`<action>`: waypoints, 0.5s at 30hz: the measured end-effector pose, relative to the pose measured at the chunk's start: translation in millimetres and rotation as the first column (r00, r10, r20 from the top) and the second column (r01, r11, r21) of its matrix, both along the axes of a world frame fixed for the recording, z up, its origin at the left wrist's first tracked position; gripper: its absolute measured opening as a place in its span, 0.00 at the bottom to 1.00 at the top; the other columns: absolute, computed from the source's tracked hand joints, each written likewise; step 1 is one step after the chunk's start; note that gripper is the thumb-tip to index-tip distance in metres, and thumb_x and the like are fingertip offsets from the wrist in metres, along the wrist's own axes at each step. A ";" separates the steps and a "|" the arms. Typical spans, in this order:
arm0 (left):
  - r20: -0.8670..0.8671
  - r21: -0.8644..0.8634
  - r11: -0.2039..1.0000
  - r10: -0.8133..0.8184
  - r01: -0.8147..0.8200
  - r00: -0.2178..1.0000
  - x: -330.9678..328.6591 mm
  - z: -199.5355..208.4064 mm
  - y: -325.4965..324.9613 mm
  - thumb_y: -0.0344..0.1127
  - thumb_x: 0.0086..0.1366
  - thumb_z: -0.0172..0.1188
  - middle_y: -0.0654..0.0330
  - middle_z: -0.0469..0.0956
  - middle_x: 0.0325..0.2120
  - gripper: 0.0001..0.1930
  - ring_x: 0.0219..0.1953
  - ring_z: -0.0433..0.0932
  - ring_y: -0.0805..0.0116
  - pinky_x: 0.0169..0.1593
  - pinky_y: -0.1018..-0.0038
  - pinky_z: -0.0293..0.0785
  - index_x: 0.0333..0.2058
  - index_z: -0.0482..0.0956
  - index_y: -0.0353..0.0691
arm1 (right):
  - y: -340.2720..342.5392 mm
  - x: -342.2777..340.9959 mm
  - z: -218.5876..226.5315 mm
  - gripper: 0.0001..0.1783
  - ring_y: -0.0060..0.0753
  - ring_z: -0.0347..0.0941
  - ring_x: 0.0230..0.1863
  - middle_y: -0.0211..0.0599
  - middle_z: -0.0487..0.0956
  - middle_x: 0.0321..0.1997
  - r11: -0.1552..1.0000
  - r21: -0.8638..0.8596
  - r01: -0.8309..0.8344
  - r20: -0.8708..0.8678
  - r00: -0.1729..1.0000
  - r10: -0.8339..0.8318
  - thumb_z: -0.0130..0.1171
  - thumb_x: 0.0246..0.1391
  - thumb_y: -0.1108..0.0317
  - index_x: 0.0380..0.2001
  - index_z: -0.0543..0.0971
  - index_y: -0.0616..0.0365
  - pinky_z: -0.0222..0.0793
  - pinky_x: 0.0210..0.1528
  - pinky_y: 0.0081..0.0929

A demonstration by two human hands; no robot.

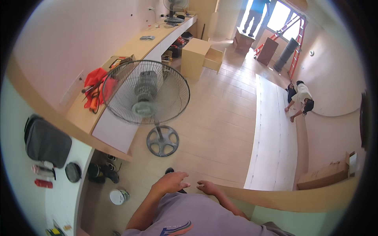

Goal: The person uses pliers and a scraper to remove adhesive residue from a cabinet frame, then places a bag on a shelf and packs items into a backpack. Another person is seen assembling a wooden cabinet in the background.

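My left hand (172, 182) is held in front of my body, its fingers apart and nothing in them. Close to it on the right, my right hand (208, 187) is also empty, with its fingers loosely bent and spread. The two hands do not touch. Ahead of them stands a pedestal fan (145, 106) with a wire cage, on a round spoked base (162, 141). A tub with a white lid (119, 196) sits on the floor to the left of my left arm.
A long white sheet (271, 137) lies on the floor at right, where a person (303, 96) crouches over it. Far back, another person (256, 17) stands on a box (243, 40) near an orange ladder (298, 49). A drawer cabinet (195, 57) and a cardboard box (325, 177) stand around.
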State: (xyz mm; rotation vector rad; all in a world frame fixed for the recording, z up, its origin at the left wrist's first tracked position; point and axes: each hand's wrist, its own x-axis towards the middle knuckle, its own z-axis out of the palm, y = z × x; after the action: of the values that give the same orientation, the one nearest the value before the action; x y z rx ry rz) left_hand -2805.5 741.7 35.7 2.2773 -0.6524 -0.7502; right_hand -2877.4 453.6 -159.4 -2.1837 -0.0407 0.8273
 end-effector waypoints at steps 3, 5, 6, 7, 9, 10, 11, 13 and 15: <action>0.015 -0.001 0.997 -0.073 0.073 0.997 64.4 13.9 9.9 0.53 0.71 0.65 0.46 0.84 0.49 0.30 0.52 0.82 0.45 0.55 0.57 0.78 0.62 0.77 0.38 | -6.1 61.3 -27.8 0.28 0.51 0.84 0.55 0.53 0.85 0.57 0.997 -0.073 0.004 0.080 0.997 0.002 0.65 0.65 0.50 0.60 0.82 0.58 0.78 0.60 0.42; -0.028 -0.074 0.991 -0.111 0.109 0.993 101.1 28.2 8.3 0.53 0.71 0.65 0.46 0.84 0.49 0.30 0.51 0.83 0.46 0.55 0.58 0.78 0.62 0.77 0.38 | -18.0 96.6 -39.0 0.26 0.51 0.83 0.56 0.51 0.86 0.56 0.984 -0.074 0.165 0.037 0.986 -0.162 0.66 0.64 0.51 0.57 0.83 0.58 0.77 0.61 0.42; -0.049 -0.114 0.984 -0.143 0.137 0.988 119.6 34.5 2.4 0.52 0.71 0.65 0.46 0.84 0.49 0.29 0.51 0.83 0.46 0.55 0.58 0.78 0.62 0.77 0.37 | -32.0 105.6 -54.1 0.25 0.52 0.83 0.56 0.51 0.86 0.55 0.964 -0.099 0.245 0.101 0.967 -0.235 0.66 0.63 0.52 0.56 0.84 0.58 0.77 0.61 0.42; -0.077 -0.126 0.978 -0.179 0.168 0.981 136.9 37.6 -3.5 0.52 0.71 0.65 0.47 0.84 0.49 0.29 0.51 0.83 0.47 0.55 0.59 0.78 0.62 0.77 0.37 | -47.7 112.0 -69.5 0.24 0.52 0.83 0.56 0.51 0.86 0.54 0.939 -0.121 0.322 0.163 0.940 -0.301 0.67 0.63 0.53 0.54 0.85 0.58 0.77 0.60 0.43; -0.132 -0.153 0.958 -0.261 0.241 0.956 168.6 39.6 -20.8 0.52 0.71 0.65 0.47 0.84 0.49 0.29 0.50 0.83 0.47 0.54 0.59 0.78 0.62 0.77 0.37 | -79.2 123.2 -82.7 0.23 0.53 0.83 0.56 0.52 0.86 0.54 0.891 -0.204 0.405 0.150 0.913 -0.380 0.68 0.62 0.54 0.54 0.85 0.58 0.77 0.61 0.43; -0.121 -0.152 0.955 -0.273 0.254 0.954 183.4 41.8 -32.0 0.51 0.71 0.65 0.47 0.84 0.49 0.29 0.50 0.83 0.48 0.54 0.59 0.78 0.62 0.77 0.37 | -101.9 121.3 -98.4 0.22 0.54 0.83 0.55 0.52 0.86 0.53 0.876 -0.223 0.427 0.165 0.902 -0.398 0.67 0.62 0.54 0.51 0.86 0.58 0.78 0.59 0.44; -0.111 -0.150 0.948 -0.297 0.280 0.948 198.7 43.8 -44.5 0.50 0.71 0.66 0.48 0.84 0.49 0.28 0.50 0.83 0.49 0.54 0.60 0.78 0.61 0.77 0.37 | -113.8 117.6 -115.9 0.21 0.54 0.83 0.53 0.53 0.86 0.51 0.855 -0.242 0.459 0.178 0.887 -0.426 0.66 0.61 0.54 0.49 0.87 0.59 0.78 0.58 0.45; -0.121 -0.152 0.939 -0.328 0.309 0.937 224.7 43.9 -74.3 0.49 0.70 0.67 0.48 0.84 0.49 0.28 0.50 0.84 0.50 0.53 0.60 0.79 0.61 0.77 0.38 | -140.4 132.1 -125.8 0.21 0.57 0.83 0.50 0.53 0.86 0.48 0.875 -0.363 0.322 0.014 0.940 -0.340 0.62 0.60 0.51 0.43 0.88 0.59 0.78 0.54 0.50; -0.175 -0.201 0.937 -0.320 0.285 0.931 252.9 40.8 -100.4 0.50 0.69 0.69 0.47 0.84 0.49 0.28 0.49 0.84 0.49 0.53 0.59 0.79 0.61 0.78 0.39 | -180.3 133.1 -159.7 0.23 0.60 0.82 0.48 0.54 0.86 0.46 0.881 -0.427 0.203 -0.019 0.972 -0.233 0.57 0.60 0.50 0.39 0.88 0.59 0.77 0.51 0.54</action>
State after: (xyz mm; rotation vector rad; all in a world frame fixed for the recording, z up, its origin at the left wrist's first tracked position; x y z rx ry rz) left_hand -2552.6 641.3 76.4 1.9314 -0.9453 -1.0185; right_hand -2744.3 273.3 -319.2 -2.4980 0.4547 0.8394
